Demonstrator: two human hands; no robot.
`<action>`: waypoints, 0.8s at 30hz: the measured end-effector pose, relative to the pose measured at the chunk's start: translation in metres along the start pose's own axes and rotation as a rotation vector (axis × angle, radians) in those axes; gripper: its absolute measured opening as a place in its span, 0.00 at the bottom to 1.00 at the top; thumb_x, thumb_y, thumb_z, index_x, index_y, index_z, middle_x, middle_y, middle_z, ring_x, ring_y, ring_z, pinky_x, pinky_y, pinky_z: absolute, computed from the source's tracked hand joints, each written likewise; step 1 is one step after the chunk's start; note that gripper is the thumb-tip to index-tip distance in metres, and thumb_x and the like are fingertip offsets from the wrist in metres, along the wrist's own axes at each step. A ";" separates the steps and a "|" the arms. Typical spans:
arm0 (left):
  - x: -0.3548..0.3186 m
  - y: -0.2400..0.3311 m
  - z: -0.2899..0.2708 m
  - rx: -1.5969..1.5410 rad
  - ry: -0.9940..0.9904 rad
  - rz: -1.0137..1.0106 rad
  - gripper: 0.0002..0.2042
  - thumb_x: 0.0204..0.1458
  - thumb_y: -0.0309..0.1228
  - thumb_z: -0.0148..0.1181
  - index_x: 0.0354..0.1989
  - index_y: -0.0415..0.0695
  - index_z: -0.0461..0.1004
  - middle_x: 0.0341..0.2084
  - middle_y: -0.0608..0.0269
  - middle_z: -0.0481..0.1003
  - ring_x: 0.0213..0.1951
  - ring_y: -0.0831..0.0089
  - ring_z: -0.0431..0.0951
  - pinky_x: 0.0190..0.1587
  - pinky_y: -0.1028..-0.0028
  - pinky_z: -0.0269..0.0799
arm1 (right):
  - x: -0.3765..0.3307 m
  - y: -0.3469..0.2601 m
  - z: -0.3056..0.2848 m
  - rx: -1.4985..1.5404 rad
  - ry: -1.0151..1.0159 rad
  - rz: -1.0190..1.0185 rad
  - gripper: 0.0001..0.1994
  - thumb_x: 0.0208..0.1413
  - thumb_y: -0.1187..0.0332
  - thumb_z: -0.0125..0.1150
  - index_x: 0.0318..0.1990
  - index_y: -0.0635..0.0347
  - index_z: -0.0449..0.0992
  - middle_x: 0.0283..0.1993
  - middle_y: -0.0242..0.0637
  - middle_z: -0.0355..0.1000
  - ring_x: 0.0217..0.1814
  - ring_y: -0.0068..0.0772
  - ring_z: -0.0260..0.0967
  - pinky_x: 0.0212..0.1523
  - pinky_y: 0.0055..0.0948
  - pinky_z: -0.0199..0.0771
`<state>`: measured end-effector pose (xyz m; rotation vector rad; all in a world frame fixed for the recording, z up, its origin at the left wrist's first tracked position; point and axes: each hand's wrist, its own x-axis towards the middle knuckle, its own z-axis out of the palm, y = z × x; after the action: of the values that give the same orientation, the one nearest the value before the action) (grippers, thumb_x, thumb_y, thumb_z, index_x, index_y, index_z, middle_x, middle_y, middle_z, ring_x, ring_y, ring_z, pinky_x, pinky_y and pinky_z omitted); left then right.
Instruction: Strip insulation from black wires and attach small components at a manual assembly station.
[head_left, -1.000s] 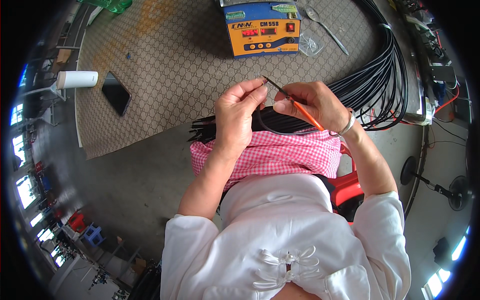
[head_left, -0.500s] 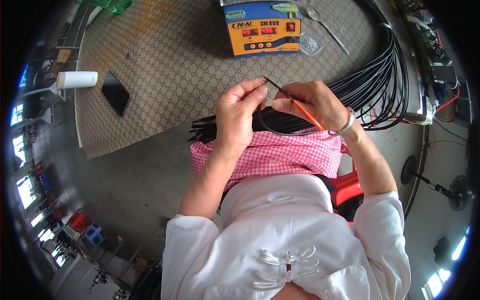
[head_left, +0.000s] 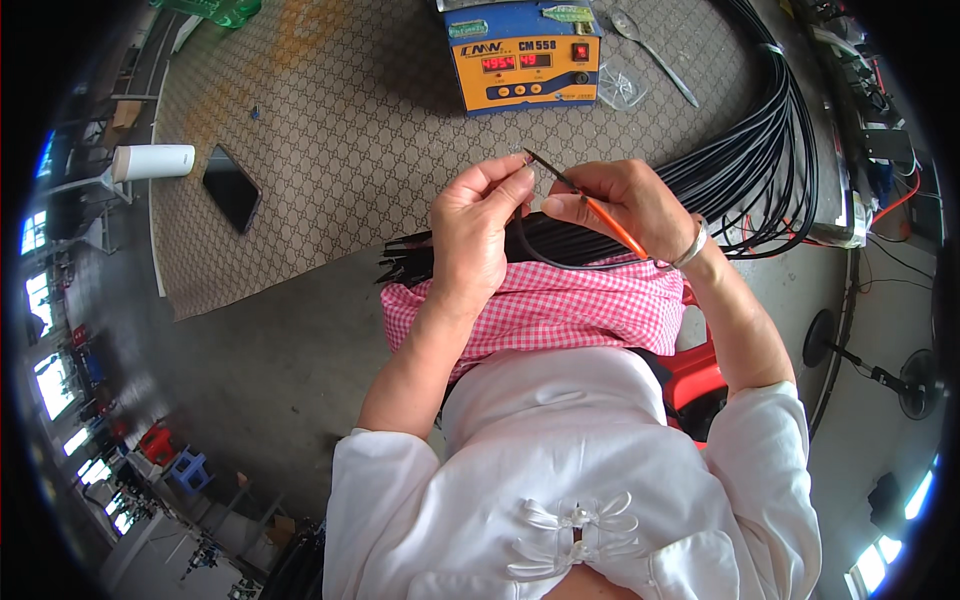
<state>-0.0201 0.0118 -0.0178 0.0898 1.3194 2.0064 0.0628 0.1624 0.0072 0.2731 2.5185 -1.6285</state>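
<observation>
Between the thumb and fingers of my left hand (head_left: 472,215) is pinched the end of a black cable (head_left: 535,255), which curves down and right over the lap. My right hand (head_left: 625,205) grips a slim orange-handled tool (head_left: 612,226) with a dark pointed tip; its exact kind does not show. That tip reaches the left fingertips, at or just beside the cable end. The cable's very end is too small to make out. Beneath and behind both hands lies a thick bundle of black cables (head_left: 740,150), with cut ends at the left.
A blue and yellow control box (head_left: 526,75) with red digits stands at the far side of the patterned table (head_left: 330,200). Near it are a spoon (head_left: 655,58) and a clear plastic piece (head_left: 622,88). A phone (head_left: 232,188) and white cup (head_left: 155,161) lie left. Pink checked cloth (head_left: 540,310) covers my lap.
The hands, cable and orange-handled tool hold nearly the same pose. On the box, the red digits have changed.
</observation>
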 end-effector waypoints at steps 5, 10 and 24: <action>0.000 0.000 0.001 0.001 0.004 0.004 0.08 0.48 0.20 0.56 0.37 0.34 0.72 0.28 0.64 0.73 0.27 0.82 0.70 0.31 0.83 0.67 | 0.001 0.001 0.001 -0.007 0.034 -0.044 0.16 0.50 0.58 0.59 0.27 0.65 0.72 0.15 0.28 0.58 0.19 0.16 0.53 0.19 0.21 0.55; 0.000 0.000 0.002 -0.009 -0.002 0.003 0.08 0.48 0.21 0.56 0.37 0.34 0.72 0.28 0.64 0.73 0.27 0.82 0.70 0.31 0.83 0.67 | 0.001 0.001 0.002 -0.032 0.081 -0.065 0.16 0.48 0.58 0.60 0.27 0.65 0.72 0.15 0.30 0.57 0.18 0.17 0.52 0.18 0.22 0.55; -0.002 0.001 -0.001 -0.119 -0.116 -0.075 0.05 0.51 0.25 0.54 0.35 0.40 0.71 0.29 0.64 0.72 0.30 0.79 0.70 0.35 0.80 0.66 | 0.029 0.051 -0.006 -0.925 0.274 -0.172 0.12 0.42 0.72 0.58 0.38 0.58 0.70 0.28 0.37 0.70 0.34 0.41 0.68 0.39 0.33 0.68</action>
<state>-0.0197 0.0097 -0.0171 0.0985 1.1128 1.9808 0.0453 0.1909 -0.0420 0.1726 3.2345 -0.3228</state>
